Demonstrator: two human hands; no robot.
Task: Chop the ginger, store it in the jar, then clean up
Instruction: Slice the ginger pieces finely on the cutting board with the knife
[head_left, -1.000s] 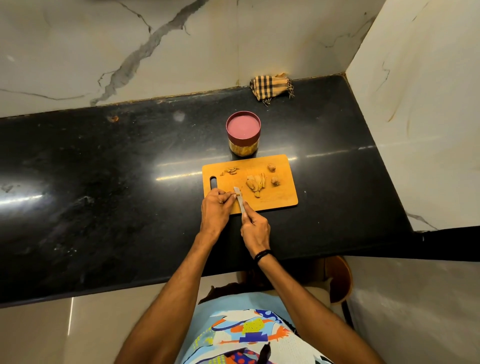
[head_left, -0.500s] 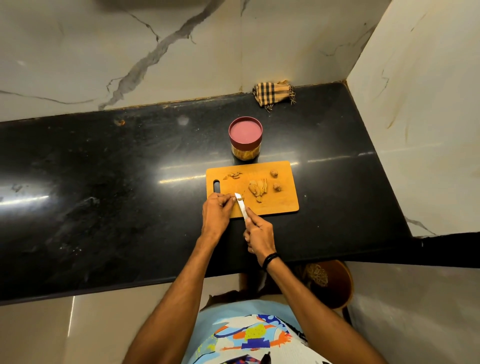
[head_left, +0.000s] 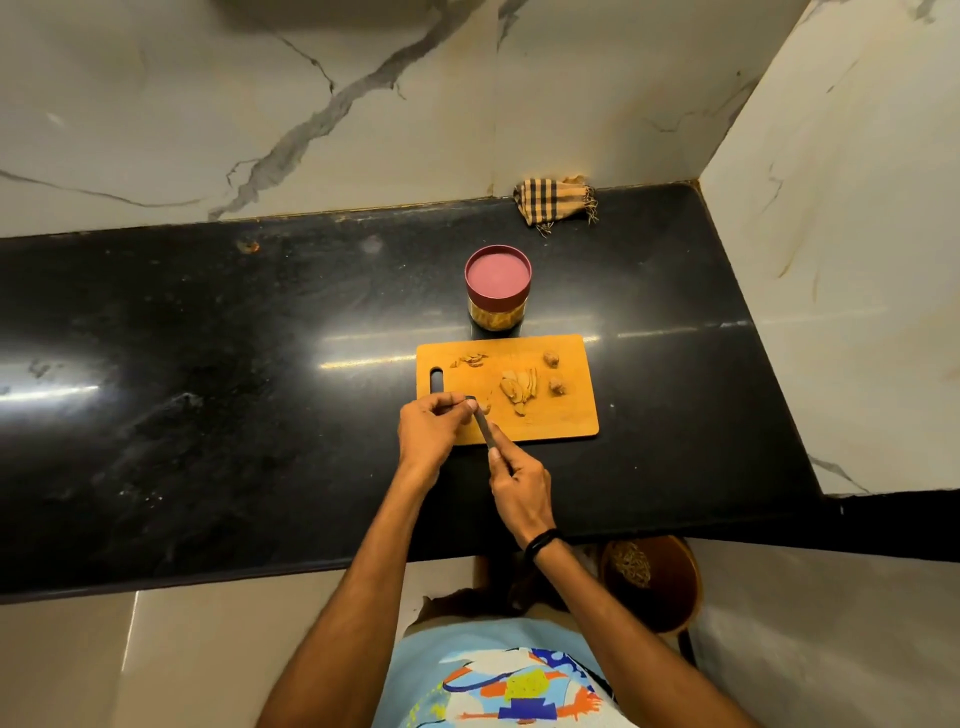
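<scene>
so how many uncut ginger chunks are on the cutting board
2, on the right of the cutting board: the far chunk by the back edge, the near chunk beside the sliced ginger. The left hand may hide another.

Black counter (head_left: 208, 389) against veined marble wall (head_left: 208, 104)

The black worktop (head_left: 208, 364) carries a chopping board (head_left: 561, 421) near its front edge, a lidded jar (head_left: 497, 288) just behind, and a checked cloth (head_left: 553, 200) at its back edge.

Left hand (head_left: 428, 423) curled in a pinching grip — right hand (head_left: 519, 480) clenched just behind it.
</scene>
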